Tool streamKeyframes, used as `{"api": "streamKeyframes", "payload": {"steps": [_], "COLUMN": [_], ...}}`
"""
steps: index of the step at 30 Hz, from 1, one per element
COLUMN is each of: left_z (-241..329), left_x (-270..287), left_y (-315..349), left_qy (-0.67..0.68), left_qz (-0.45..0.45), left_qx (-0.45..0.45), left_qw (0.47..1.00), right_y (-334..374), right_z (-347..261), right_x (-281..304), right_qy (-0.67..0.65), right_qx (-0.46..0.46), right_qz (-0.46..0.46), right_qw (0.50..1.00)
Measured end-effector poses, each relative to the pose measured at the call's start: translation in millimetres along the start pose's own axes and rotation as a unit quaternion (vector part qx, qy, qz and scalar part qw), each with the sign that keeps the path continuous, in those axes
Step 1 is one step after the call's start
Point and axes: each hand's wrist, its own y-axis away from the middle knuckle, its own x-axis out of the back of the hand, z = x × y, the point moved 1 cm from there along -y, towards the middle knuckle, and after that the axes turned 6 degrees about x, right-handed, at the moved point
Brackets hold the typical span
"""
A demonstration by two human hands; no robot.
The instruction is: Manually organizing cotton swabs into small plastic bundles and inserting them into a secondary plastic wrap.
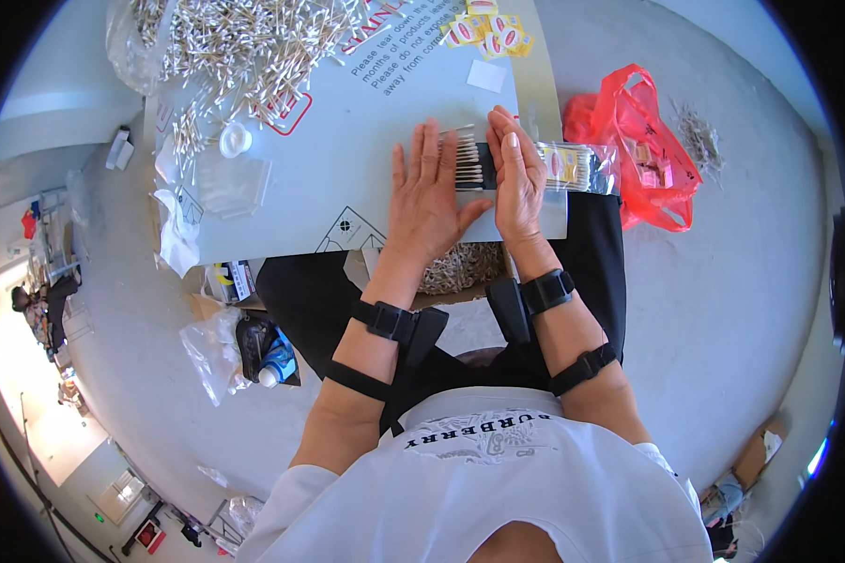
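Note:
A small row of cotton swabs (468, 161) lies on the table between my hands, beside a dark strip (486, 167). My left hand (425, 188) is palm down with its fingers stretched out, covering the left ends of the swabs. On the other side my right hand (518, 183) stands on its edge, fingers extended, against the right end of the row. Just right of it, a clear packet of swabs with a yellow label (566, 165) sits at the table's right edge. Whatever lies under my palms is hidden.
Loose swabs (244, 56) are heaped at the far left. Nearby are a white round lid (235, 141) and clear plastic boxes (239, 185). Yellow cards (493, 36) lie at the far right of the table (338, 169). A red bag (629, 150) hangs beside it. Below is a filled carton (465, 269).

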Motion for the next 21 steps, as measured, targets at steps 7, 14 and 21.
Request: {"api": "streamKeyframes", "payload": {"steps": [7, 14, 21], "left_z": [-9.3, -20.0, -11.4], "left_x": [-8.4, -11.9, -29.5], "left_y": [-16.1, -31.4, -41.6], "left_qy": [-0.033, 0.407, 0.632], "left_qz": [-0.025, 0.178, 0.213], "left_qx": [-0.013, 0.112, 0.134], "left_qw": [0.999, 0.889, 0.733], "right_y": [-11.8, -25.2, -9.1], "right_z": [1.2, 10.9, 15.8], "right_x": [1.1, -2.0, -7.4], "right_qy": [0.032, 0.044, 0.131], "right_qx": [0.006, 0.021, 0.052], "right_qz": [-0.026, -0.035, -0.072], "right_qw": [0.999, 0.998, 0.987]}}
